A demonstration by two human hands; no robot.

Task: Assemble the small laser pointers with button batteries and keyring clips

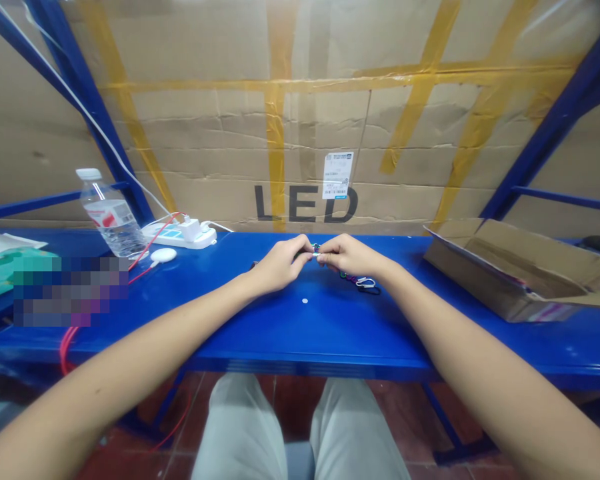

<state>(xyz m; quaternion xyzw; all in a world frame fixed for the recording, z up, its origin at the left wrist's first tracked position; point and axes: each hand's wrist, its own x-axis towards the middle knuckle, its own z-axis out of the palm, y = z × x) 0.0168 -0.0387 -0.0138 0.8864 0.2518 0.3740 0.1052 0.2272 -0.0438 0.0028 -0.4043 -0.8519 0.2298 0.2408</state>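
Nearest to the view, the person's two bare forearms come in from the lower corners and meet above the middle of the bench. The left hand (280, 265) and the right hand (349, 257) are both closed in a pinch, with the fingertips almost touching, and they seem to grip something small between them, but the fingers hide most of it. What I can see there is a short strand of coloured beads (315, 249), green and purple as far as can be told. From the fingertips the strand goes to the lower right, under the right hand, so its long axis lies slanted and the right hand is the nearer one to its free end. At that end lies a small white carabiner clip (365, 283), with a black loop (371, 291) just beside it. A small white round piece (305, 301) lies just in front of the hands on the blue metal bench (380, 333). Under the bench are the person's knees in pale grey trousers (240, 427) and a red tile floor (295, 407). To the left stand a plastic water bottle (109, 217) and a white power strip (180, 235) with a red cable (145, 257). To the right lies an open cardboard box (500, 287). Behind everything is a taped cardboard wall (300, 127) printed "LED", inside a blue steel rack (560, 120).
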